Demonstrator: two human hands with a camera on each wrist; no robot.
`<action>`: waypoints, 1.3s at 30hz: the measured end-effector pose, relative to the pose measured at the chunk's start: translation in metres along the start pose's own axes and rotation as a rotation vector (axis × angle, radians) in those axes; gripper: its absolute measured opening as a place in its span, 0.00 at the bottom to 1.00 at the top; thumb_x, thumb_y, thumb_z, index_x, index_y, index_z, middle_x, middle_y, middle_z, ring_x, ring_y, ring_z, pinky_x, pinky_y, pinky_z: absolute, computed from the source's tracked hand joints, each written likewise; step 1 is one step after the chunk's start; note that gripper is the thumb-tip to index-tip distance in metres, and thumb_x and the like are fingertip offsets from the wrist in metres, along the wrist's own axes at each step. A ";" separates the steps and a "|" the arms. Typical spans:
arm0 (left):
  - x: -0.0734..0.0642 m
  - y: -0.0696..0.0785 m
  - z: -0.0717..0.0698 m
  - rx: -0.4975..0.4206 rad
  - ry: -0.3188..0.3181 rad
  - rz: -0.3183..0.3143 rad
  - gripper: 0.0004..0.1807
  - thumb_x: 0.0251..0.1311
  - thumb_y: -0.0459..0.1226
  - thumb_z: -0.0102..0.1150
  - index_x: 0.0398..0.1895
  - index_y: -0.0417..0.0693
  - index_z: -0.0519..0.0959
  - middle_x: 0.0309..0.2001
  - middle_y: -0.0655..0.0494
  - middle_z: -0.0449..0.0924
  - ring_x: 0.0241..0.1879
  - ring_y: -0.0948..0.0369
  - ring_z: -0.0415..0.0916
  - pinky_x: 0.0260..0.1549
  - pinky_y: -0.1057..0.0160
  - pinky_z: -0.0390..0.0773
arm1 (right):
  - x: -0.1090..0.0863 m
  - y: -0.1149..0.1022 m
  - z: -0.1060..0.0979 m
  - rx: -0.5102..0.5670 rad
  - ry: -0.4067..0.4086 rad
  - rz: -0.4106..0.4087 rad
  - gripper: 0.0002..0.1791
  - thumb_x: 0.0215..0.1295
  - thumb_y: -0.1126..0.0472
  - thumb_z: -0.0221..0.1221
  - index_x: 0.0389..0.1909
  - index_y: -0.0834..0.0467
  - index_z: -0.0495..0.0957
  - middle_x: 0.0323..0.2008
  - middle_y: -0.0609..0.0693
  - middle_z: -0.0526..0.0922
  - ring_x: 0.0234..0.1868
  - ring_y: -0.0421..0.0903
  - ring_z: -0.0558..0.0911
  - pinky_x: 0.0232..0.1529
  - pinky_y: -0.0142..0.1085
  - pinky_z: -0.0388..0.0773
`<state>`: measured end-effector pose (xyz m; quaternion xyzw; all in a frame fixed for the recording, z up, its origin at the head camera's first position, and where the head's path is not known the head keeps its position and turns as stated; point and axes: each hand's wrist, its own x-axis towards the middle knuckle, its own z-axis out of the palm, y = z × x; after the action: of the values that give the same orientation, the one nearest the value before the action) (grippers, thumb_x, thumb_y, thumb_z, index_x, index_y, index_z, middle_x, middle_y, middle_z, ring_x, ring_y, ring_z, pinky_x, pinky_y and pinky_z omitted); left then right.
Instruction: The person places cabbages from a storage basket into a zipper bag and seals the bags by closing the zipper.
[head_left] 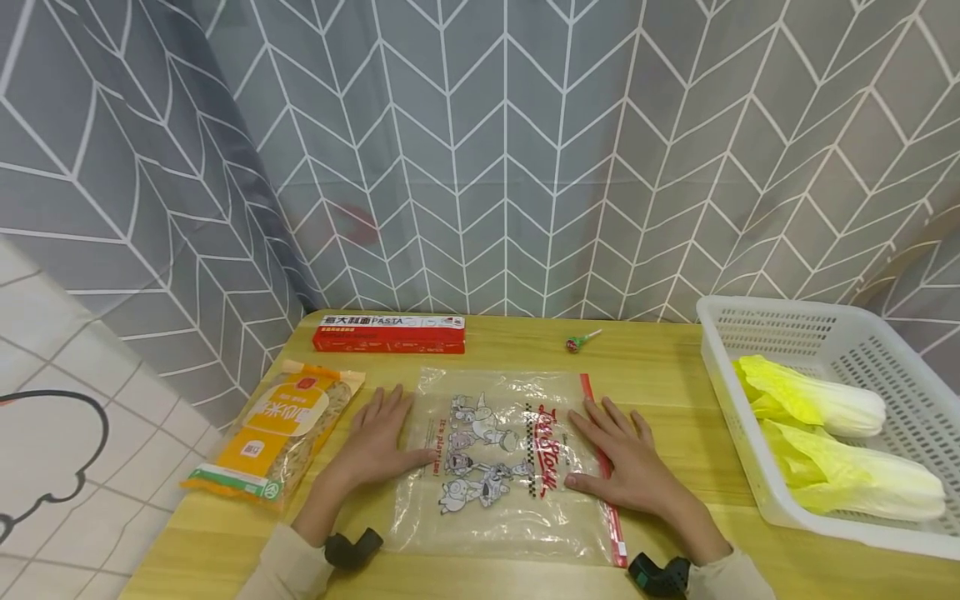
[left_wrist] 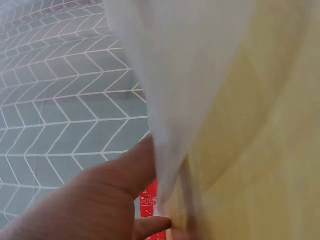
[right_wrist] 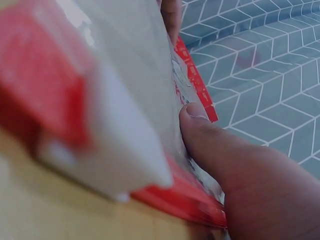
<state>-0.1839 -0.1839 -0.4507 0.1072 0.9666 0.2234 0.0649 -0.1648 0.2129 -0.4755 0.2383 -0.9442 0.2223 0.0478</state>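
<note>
Hands flat: our left hand [head_left: 377,440] and right hand [head_left: 627,460] press the clear printed zip bag [head_left: 498,467], fingers straight; only the head view shows the white basket [head_left: 722,385], right, holding two cabbages [head_left: 817,405].

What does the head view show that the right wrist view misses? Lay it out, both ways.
Only the head view: both hands, left hand and right hand, flat on the clear printed bag, plus the pasta box, noodle packet, lollipop and white basket with cabbages. Only the right wrist view: a close look at the thumb pressing the bag's red strip. Both: bag, right hand, chevron curtain.
</note>
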 end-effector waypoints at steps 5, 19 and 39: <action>0.004 -0.005 0.006 -0.097 0.043 -0.034 0.51 0.50 0.60 0.73 0.74 0.45 0.65 0.82 0.41 0.45 0.81 0.36 0.32 0.75 0.33 0.33 | 0.000 0.000 0.001 -0.006 0.000 0.001 0.51 0.55 0.31 0.67 0.76 0.50 0.64 0.79 0.60 0.60 0.80 0.67 0.53 0.72 0.69 0.40; 0.017 -0.005 0.005 -0.377 0.192 -0.006 0.04 0.62 0.40 0.68 0.36 0.54 0.80 0.77 0.40 0.60 0.80 0.33 0.37 0.73 0.29 0.28 | 0.001 0.000 0.000 0.015 0.031 0.002 0.50 0.56 0.33 0.67 0.77 0.51 0.64 0.79 0.61 0.59 0.79 0.67 0.54 0.72 0.70 0.40; 0.080 -0.021 -0.036 -0.419 0.293 0.088 0.04 0.67 0.34 0.63 0.40 0.42 0.81 0.71 0.34 0.69 0.78 0.32 0.47 0.76 0.33 0.38 | 0.004 -0.014 0.009 0.009 0.014 -0.057 0.50 0.55 0.29 0.65 0.76 0.46 0.64 0.78 0.58 0.61 0.79 0.67 0.55 0.71 0.71 0.41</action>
<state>-0.2713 -0.1988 -0.4338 0.1001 0.8927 0.4346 -0.0648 -0.1616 0.1960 -0.4772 0.2637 -0.9357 0.2269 0.0594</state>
